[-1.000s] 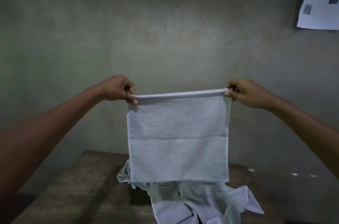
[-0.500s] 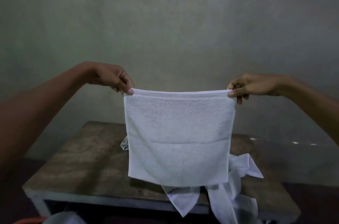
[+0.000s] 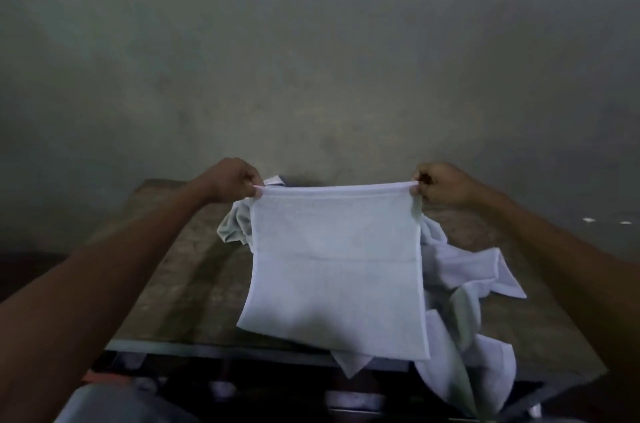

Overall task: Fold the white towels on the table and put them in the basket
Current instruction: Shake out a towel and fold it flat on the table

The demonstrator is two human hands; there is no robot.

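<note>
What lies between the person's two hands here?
In the head view, the held white towel: the left hand and right hand each pinch a top corner, its top edge stretched between them. A towel pile lies behind it.

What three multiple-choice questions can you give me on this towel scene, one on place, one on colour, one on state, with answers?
1. Where is the towel pile?
A. on the table
B. on the floor
C. on a chair

2. What colour is the held towel?
A. red
B. white
C. black

3. How is the held towel gripped?
A. by one hand
B. by no hand
C. by both hands at its top corners

Answers:
1 A: the pile rests on the tabletop, with part hanging over the near edge.
2 B: it is plain white.
3 C: the left hand and right hand each pinch a top corner.
</note>
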